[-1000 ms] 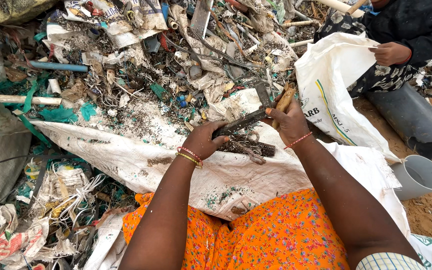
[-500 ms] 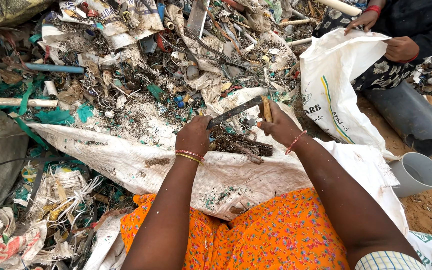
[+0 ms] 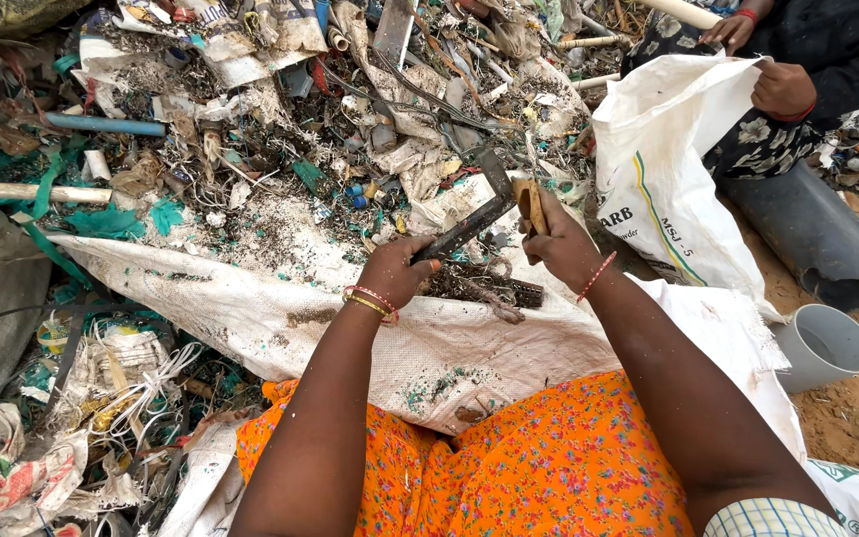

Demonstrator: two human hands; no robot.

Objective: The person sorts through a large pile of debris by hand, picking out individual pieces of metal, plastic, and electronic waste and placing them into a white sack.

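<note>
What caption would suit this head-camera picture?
Left hand and right hand grip a dark metal blade by its wooden handle over a white sack.

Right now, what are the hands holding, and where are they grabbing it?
Both hands hold one cutting tool. The right hand grips its wooden handle. The left hand pinches the far end of its dark metal blade.

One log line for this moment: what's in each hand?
left hand: grips dark metal strip | right hand: holds wooden-handled blade | under: white woven sack

A white woven sack (image 3: 663,189) with a green-yellow stripe stands upper right, seemingly printed.
</note>
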